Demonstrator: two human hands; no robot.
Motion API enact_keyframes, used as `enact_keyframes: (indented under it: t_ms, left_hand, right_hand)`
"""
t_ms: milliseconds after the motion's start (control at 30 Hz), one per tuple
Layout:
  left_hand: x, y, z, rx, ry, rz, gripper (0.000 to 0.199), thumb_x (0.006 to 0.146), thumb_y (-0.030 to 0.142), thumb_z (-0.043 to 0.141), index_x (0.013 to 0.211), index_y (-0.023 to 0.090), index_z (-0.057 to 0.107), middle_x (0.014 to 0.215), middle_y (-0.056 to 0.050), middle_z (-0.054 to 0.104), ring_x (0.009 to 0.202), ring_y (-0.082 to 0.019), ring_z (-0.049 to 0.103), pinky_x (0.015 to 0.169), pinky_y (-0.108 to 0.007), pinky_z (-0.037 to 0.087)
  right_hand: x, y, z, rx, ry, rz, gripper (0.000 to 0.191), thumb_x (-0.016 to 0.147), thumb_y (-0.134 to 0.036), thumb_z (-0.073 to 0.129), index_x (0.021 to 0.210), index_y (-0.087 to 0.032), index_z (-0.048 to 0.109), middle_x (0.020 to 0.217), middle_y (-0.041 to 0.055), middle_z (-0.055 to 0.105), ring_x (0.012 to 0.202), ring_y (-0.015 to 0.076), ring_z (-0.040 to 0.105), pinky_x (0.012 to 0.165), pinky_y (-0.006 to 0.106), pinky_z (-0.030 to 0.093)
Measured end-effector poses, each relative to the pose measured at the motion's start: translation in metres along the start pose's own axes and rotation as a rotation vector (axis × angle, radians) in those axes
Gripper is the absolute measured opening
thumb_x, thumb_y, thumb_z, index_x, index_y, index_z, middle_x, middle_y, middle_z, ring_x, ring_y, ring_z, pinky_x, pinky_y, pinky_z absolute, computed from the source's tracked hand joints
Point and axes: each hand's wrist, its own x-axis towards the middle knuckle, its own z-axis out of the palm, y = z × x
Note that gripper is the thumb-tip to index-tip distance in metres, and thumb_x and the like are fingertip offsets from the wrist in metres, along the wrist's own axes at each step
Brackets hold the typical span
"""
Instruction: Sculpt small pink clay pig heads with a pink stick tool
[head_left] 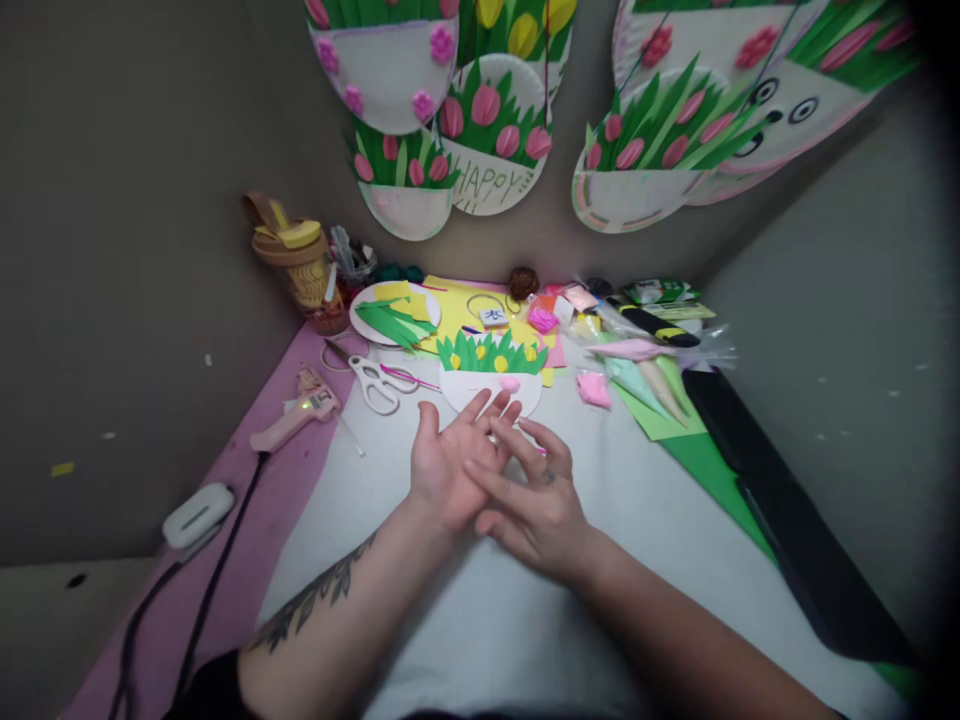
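Observation:
My left hand (459,462) is palm up above the white cloth, its fingers spread. Over its palm and fingers lies my right hand (541,500), palm down, with its fingers apart and some fingertips against the left hand. No object shows in either hand. Just beyond the fingertips is a white half-round paper piece (469,390) with green paper grass (487,355) and yellow flowers along its top. A small pink lump (510,384) sits on its white part.
White scissors (375,385) and a pink glue gun (296,418) lie left. Behind stand a brown cup (304,275) and a paper plate (360,318) with green strips. Clay bags, including a pink one (594,389), and a long black object (802,520) are right.

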Motion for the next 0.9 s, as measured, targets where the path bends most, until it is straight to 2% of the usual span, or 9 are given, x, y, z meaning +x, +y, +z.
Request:
enact_keyframes:
  t_ms: [200,400,500,767,900]
  left_hand:
    - [-0.0027,-0.0011,0.0005,-0.001,-0.009,0.021,0.066,0.088,0.067,0.029,0.108,0.011,0.056,0.111,-0.017,0.062,0.108,-0.027,0.061,0.087,-0.038,0.052]
    - [-0.0038,0.0020,0.0013,0.011,-0.011,0.049,0.064,0.087,0.068,0.029,0.107,0.013,0.055,0.111,-0.016,0.061,0.109,-0.027,0.060,0.086,-0.039,0.053]
    - [-0.0037,0.0033,0.0017,0.023,-0.003,0.044,0.065,0.087,0.069,0.028,0.106,0.013,0.056,0.110,-0.016,0.061,0.108,-0.028,0.061,0.085,-0.039,0.053]
    - [-0.0040,0.0057,0.0010,0.031,-0.045,0.050,0.067,0.087,0.069,0.029,0.110,0.012,0.057,0.111,-0.016,0.061,0.113,-0.027,0.058,0.086,-0.037,0.052]
    - [-0.0049,0.0053,0.0021,0.046,-0.058,0.045,0.070,0.087,0.070,0.028,0.110,0.011,0.058,0.110,-0.016,0.062,0.112,-0.028,0.058,0.087,-0.037,0.051]
  right_hand:
    - [-0.0007,-0.0011,0.0019,-0.002,0.028,-0.014,0.054,0.090,-0.063,0.035,0.124,-0.031,0.062,0.147,0.0067,0.042,0.128,0.0304,0.038,0.103,0.050,0.036]
    - [0.0014,-0.0019,0.0021,0.009,0.050,-0.037,0.055,0.090,-0.065,0.033,0.124,-0.032,0.062,0.145,0.0057,0.045,0.126,0.0302,0.039,0.101,0.049,0.035]
    - [0.0017,-0.0020,0.0019,-0.001,0.049,0.013,0.054,0.091,-0.063,0.030,0.124,-0.033,0.062,0.142,0.0060,0.046,0.126,0.0301,0.037,0.102,0.049,0.034]
    - [0.0009,0.0007,0.0015,0.019,0.039,0.014,0.049,0.089,-0.062,0.039,0.125,-0.037,0.060,0.135,0.0051,0.050,0.121,0.0290,0.039,0.100,0.049,0.036]
    - [0.0016,0.0014,0.0012,0.036,0.028,-0.006,0.052,0.091,-0.063,0.032,0.124,-0.036,0.061,0.134,0.0055,0.049,0.121,0.0291,0.039,0.099,0.049,0.037]
